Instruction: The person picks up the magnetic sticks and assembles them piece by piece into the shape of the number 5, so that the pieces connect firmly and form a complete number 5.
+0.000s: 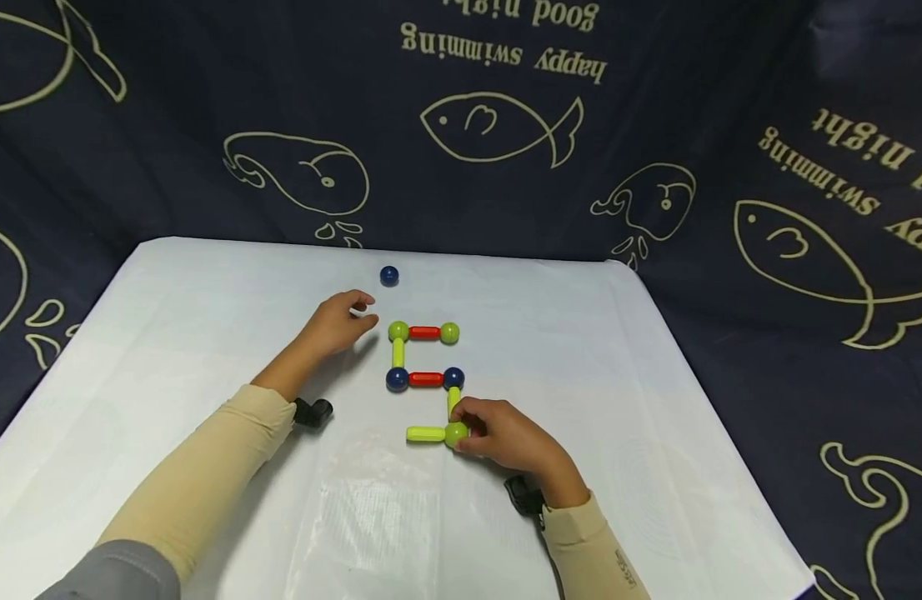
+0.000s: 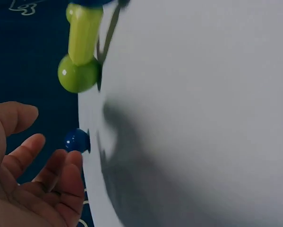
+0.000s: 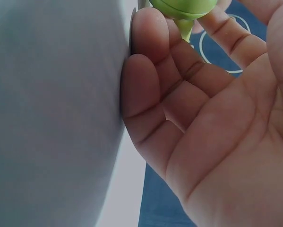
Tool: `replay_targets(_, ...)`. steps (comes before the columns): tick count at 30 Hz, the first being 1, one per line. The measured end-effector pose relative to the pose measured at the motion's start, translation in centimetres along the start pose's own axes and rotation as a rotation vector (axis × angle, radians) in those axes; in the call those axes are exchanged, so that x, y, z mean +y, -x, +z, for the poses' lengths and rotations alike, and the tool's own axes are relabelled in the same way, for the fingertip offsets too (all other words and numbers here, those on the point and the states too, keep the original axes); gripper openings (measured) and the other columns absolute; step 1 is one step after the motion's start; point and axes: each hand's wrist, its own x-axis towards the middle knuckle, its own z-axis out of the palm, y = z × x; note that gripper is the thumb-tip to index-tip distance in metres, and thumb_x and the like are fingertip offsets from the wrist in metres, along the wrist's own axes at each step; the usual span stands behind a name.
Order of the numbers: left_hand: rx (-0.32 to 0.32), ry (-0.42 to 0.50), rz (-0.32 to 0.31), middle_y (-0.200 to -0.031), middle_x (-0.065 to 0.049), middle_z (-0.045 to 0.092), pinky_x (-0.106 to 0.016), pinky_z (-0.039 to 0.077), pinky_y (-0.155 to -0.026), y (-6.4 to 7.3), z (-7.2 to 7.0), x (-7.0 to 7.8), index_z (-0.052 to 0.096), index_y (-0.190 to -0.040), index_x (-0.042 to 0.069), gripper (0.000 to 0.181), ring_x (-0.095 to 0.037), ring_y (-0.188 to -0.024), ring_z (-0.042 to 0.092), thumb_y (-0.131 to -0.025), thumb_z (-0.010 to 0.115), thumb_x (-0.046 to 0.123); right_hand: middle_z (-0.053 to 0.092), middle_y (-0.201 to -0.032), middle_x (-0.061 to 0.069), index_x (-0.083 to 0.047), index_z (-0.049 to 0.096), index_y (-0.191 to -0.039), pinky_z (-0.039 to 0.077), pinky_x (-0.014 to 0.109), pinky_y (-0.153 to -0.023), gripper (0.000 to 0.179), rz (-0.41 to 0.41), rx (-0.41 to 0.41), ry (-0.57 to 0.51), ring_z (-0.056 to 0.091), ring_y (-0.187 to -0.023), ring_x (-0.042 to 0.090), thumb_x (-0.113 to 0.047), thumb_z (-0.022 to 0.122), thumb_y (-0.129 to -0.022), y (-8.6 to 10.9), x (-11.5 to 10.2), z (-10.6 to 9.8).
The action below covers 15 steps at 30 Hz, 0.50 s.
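A figure of balls and rods lies on the white-covered table. Its top row is a red rod between two green balls; a yellow-green rod runs down to a blue ball. Another red rod leads to a second blue ball, and a yellow-green rod drops to the lower green ball. My right hand pinches that ball, from which one more yellow-green rod points left. My left hand, fingers loosely bent and holding nothing, hovers left of the upper-left green ball.
A loose blue ball lies near the table's far edge, beyond the left hand. The white table cover extends on both sides of the figure. Behind it hangs a dark cloth with fish drawings and lettering.
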Motion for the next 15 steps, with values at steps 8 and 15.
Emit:
replay_targets(8, 0.05, -0.042, 0.059, -0.13, -0.026, 0.053, -0.05, 0.044, -0.097, -4.2, 0.2, 0.0, 0.053, -0.134, -0.003, 0.045, -0.039, -0.116, 0.055, -0.094, 0.062, 0.017, 0.055, -0.083, -0.008, -0.018, 0.063, -0.11, 0.045, 0.028, -0.068, 0.027, 0.008, -0.002, 0.012, 0.051, -0.076, 0.01, -0.015, 0.077, -0.088, -0.1, -0.1, 0.0)
replay_targets(15, 0.056, -0.129, 0.047, -0.134, -0.025, 0.046, -0.049, 0.039, -0.102, -6.4, 0.2, 0.6, 0.05, -0.138, 0.001, 0.052, -0.037, -0.116, 0.05, -0.091, 0.066, 0.018, 0.055, -0.083, -0.008, -0.018, 0.063, -0.111, 0.045, 0.028, -0.068, 0.027, 0.009, -0.004, 0.009, 0.051, -0.077, 0.01, -0.016, 0.077, -0.088, 0.0, -0.1, -0.1)
